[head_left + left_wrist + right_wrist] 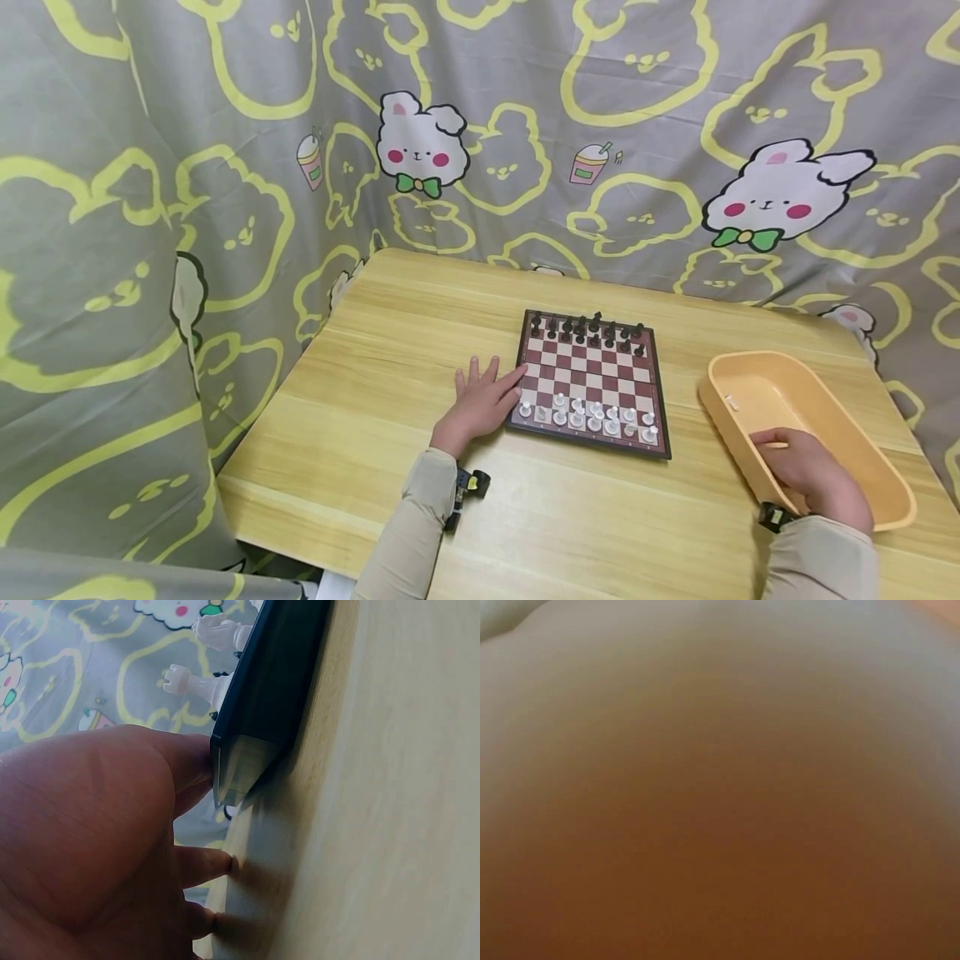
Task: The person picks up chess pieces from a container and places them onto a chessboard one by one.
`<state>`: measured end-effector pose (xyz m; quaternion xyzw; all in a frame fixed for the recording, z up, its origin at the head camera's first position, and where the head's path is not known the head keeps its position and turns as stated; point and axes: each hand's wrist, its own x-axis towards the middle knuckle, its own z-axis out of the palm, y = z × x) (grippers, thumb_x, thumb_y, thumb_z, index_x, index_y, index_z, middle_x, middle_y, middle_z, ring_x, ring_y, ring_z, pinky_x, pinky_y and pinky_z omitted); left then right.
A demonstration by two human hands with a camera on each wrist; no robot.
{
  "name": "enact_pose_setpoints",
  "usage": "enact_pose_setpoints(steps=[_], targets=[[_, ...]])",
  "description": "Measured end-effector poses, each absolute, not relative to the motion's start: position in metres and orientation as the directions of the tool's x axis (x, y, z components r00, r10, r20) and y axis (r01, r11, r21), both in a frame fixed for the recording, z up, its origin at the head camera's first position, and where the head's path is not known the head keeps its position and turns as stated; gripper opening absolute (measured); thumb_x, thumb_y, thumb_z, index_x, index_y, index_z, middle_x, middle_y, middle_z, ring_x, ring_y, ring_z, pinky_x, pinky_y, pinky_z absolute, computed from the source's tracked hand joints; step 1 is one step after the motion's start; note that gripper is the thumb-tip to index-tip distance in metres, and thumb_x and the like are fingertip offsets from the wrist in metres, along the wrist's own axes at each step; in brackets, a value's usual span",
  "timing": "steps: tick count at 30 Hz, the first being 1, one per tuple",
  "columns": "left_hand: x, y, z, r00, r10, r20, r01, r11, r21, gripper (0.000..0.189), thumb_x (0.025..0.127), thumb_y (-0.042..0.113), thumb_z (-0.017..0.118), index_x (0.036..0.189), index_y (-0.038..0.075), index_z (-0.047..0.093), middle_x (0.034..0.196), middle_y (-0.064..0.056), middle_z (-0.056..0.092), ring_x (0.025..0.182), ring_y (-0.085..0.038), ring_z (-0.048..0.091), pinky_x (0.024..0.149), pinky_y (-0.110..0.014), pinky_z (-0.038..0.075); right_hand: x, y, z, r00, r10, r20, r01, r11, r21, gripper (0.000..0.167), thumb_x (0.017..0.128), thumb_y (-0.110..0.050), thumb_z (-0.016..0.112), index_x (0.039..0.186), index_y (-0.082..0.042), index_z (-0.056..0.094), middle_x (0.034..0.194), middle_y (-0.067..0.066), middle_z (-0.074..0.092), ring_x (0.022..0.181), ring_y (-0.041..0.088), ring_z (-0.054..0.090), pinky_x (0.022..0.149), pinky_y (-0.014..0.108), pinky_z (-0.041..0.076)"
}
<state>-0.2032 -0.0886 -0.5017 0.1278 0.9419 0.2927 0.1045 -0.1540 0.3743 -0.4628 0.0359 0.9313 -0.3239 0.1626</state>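
A chessboard (585,377) with maroon and cream squares lies on the table. Black chess pieces (581,327) stand in rows along its far side, white chess pieces (577,418) along its near side. My left hand (483,404) is at the board's left edge, fingers spread; some touch the edge, others reach down to the tabletop in the left wrist view. Inside an orange plastic bin (840,408) is my right hand (813,471), its fingertips mostly hidden by the bin's near wall and the hand itself. A small white piece (731,402) lies in the bin. The right wrist view is only a blur.
The wooden table (360,417) extends on both sides of the board. A grey curtain (517,67) with yellow outlines and rabbit faces hangs behind and to the left. The bin stands right of the board, near the table's right side.
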Motion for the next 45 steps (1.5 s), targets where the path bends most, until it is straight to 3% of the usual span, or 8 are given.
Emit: enact_pose_setpoints(steps=[4, 11, 16, 20, 27, 34, 39, 45], targets=[[-0.203, -0.089, -0.502, -0.945, 0.303, -0.125, 0.179, 0.797, 0.577, 0.051, 0.112, 0.042, 0.036, 0.162, 0.032, 0.038, 0.170, -0.021, 0.015, 0.154, -0.052, -0.006, 0.120, -0.067, -0.010, -0.151, 0.376, -0.459, -0.948, 0.055, -0.313, 0.253, 0.727, -0.639, 0.052, 0.105, -0.025, 0.055, 0.130, 0.021, 0.053, 0.095, 0.009, 0.072, 0.078, 0.008, 0.061, 0.066, 0.023, 0.052], [-0.205, -0.089, -0.503, -0.945, 0.306, -0.119, 0.184, 0.794, 0.579, 0.051, 0.112, 0.041, 0.036, 0.161, 0.032, 0.039, 0.169, -0.022, 0.016, 0.154, -0.052, -0.006, 0.120, -0.068, -0.009, -0.147, 0.372, -0.453, -0.961, 0.271, -0.054, 0.245, 0.745, -0.621, 0.046, 0.104, -0.023, 0.055, 0.131, 0.014, 0.059, 0.105, 0.027, 0.071, 0.073, -0.002, 0.051, 0.058, 0.023, 0.045], [-0.204, -0.089, -0.504, -0.946, 0.303, -0.116, 0.183, 0.793, 0.581, 0.051, 0.111, 0.041, 0.036, 0.161, 0.031, 0.039, 0.169, -0.022, 0.017, 0.154, -0.052, -0.006, 0.120, -0.068, -0.009, -0.148, 0.362, -0.444, -0.874, 0.482, 0.057, 0.309, 0.644, -0.700, 0.044, 0.105, -0.024, 0.052, 0.138, 0.003, 0.063, 0.073, -0.030, 0.059, 0.062, -0.022, 0.040, 0.061, 0.012, 0.039], [-0.204, -0.089, -0.505, -0.945, 0.306, -0.118, 0.184, 0.793, 0.581, 0.051, 0.111, 0.042, 0.036, 0.161, 0.032, 0.039, 0.169, -0.022, 0.016, 0.154, -0.052, -0.007, 0.120, -0.068, -0.009, -0.147, 0.354, -0.438, -0.802, 0.597, 0.037, 0.317, 0.476, -0.820, 0.046, 0.104, -0.023, 0.055, 0.146, -0.004, 0.059, 0.068, -0.046, 0.048, 0.056, -0.023, 0.049, 0.058, 0.004, 0.038], [-0.203, -0.090, -0.503, -0.944, 0.308, -0.116, 0.187, 0.792, 0.581, 0.051, 0.111, 0.041, 0.037, 0.161, 0.031, 0.039, 0.169, -0.023, 0.016, 0.154, -0.053, -0.006, 0.119, -0.069, -0.009, -0.158, 0.329, -0.431, -0.786, 0.619, 0.012, 0.155, 0.216, -0.964, 0.040, 0.094, -0.012, 0.075, 0.132, -0.019, 0.064, 0.074, -0.031, 0.067, 0.058, -0.009, 0.065, 0.056, 0.006, 0.049], [-0.204, -0.090, -0.504, -0.943, 0.307, -0.126, 0.180, 0.793, 0.582, 0.051, 0.111, 0.043, 0.035, 0.161, 0.032, 0.038, 0.169, -0.022, 0.016, 0.154, -0.051, -0.007, 0.120, -0.068, -0.009, -0.168, 0.285, -0.435, -0.790, 0.482, 0.378, -0.116, 0.489, -0.865, 0.030, 0.089, -0.008, 0.081, 0.117, -0.004, 0.071, 0.085, -0.033, 0.065, 0.075, -0.014, 0.063, 0.067, 0.004, 0.049], [-0.205, -0.090, -0.505, -0.942, 0.308, -0.131, 0.178, 0.792, 0.584, 0.051, 0.111, 0.043, 0.035, 0.162, 0.034, 0.037, 0.170, -0.021, 0.014, 0.154, -0.050, -0.008, 0.120, -0.067, -0.011, -0.170, 0.254, -0.431, -0.798, 0.347, 0.492, -0.228, 0.583, -0.780, 0.031, 0.090, -0.007, 0.081, 0.116, 0.003, 0.070, 0.090, -0.032, 0.064, 0.081, -0.015, 0.063, 0.073, 0.003, 0.048], [-0.205, -0.091, -0.506, -0.944, 0.303, -0.132, 0.175, 0.795, 0.581, 0.051, 0.112, 0.044, 0.034, 0.162, 0.034, 0.037, 0.170, -0.020, 0.014, 0.154, -0.050, -0.008, 0.120, -0.067, -0.011, -0.178, 0.224, -0.428, -0.817, 0.196, 0.542, -0.340, 0.595, -0.728, 0.030, 0.088, 0.001, 0.081, 0.114, 0.005, 0.067, 0.098, 0.008, 0.077, 0.085, -0.019, 0.061, 0.076, 0.003, 0.049]])
